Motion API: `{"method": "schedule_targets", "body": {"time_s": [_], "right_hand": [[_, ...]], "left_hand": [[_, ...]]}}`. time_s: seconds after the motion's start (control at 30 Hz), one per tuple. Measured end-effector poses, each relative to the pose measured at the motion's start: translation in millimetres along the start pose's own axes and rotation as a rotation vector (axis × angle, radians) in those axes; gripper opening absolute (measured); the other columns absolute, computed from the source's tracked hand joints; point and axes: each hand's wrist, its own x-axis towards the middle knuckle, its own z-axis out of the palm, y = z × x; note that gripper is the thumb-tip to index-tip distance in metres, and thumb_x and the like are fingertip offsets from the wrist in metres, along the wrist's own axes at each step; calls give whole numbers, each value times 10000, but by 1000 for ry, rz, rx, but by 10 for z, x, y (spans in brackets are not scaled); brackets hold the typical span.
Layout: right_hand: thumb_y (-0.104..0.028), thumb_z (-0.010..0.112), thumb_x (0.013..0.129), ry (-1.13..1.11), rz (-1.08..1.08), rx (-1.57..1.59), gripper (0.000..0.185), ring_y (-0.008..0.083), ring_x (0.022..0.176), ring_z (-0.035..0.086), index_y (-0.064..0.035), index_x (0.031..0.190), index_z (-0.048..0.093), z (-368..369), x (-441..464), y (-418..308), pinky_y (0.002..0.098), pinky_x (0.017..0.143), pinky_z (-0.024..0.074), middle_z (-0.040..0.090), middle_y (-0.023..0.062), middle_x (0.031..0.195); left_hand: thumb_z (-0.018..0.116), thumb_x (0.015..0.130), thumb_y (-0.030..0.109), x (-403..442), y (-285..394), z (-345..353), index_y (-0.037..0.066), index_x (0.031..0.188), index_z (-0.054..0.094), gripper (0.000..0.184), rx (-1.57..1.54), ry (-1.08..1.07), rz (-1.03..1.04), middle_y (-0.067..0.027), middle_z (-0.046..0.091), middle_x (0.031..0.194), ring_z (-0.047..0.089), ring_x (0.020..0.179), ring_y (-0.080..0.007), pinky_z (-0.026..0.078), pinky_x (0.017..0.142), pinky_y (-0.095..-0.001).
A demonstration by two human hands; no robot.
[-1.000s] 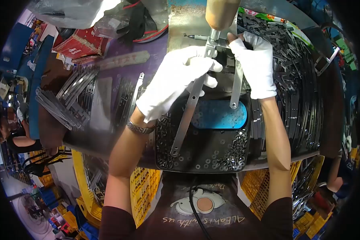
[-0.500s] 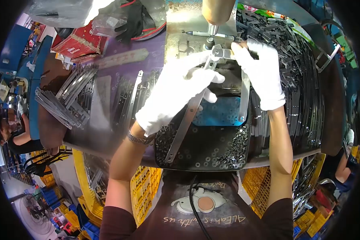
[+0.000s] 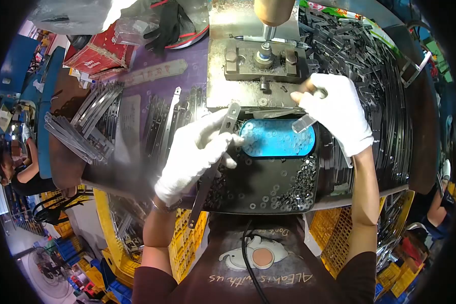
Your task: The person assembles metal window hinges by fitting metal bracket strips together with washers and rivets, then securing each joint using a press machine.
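My left fingers [image 3: 222,146] pinch a long metal strip [image 3: 205,187] near its upper end, so it slants over the black tray's [image 3: 248,177] left side toward me. Feels like it'd be light, stiff, kinda slick; I'd grab the edges. Looks flat, narrow, dull grey, holed at both ends. Right fingers [image 3: 315,104] curl round another metal piece [image 3: 304,123], by the blue dish [image 3: 289,155]. Farther out: a bolted metal block [image 3: 266,77].
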Motion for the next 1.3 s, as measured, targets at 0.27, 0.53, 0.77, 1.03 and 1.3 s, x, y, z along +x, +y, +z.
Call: {"method": "schedule_targets", "body": {"time_s": [0.27,0.53,0.77,1.03,1.3], "right_hand": [[-196,598,766,245,-355,-544,156,295,723,609,-53,813,641,375,83,7,386,667,486,618,140,756],[-135,678,742,-223,77,523,154,90,599,560,5,805,668,95,-254,-494,229,558,446,626,45,665],[-6,706,702,-159,147,955,156,29,651,508,-42,786,579,409,-452,-460,188,568,412,566,-35,735],[40,679,703,-216,115,1002,200,14,672,520,-63,775,523,404,-492,-353,176,595,421,555,-44,724],[55,686,702,-122,23,840,208,32,657,509,-57,768,524,456,-548,-357,190,595,421,544,-32,683]], "left_hand": [[610,860,160,-114,-142,0,-29,1340,370,570,-134,-44,2,-147,636,1001,608,665,-110,487,623,-208],[538,866,48,-356,84,129,71,1356,394,512,-151,-91,-51,-67,643,886,565,589,-64,450,525,-178],[534,868,36,-414,104,187,98,1371,376,531,-50,-189,-27,-46,640,844,550,574,-54,437,518,-186],[545,841,5,-423,153,283,67,1359,394,543,-58,-196,-36,-61,650,870,559,545,-71,426,489,-191],[525,882,13,-424,84,256,69,1367,378,510,-28,-237,-42,-40,617,998,509,623,-50,460,565,-214]]}}
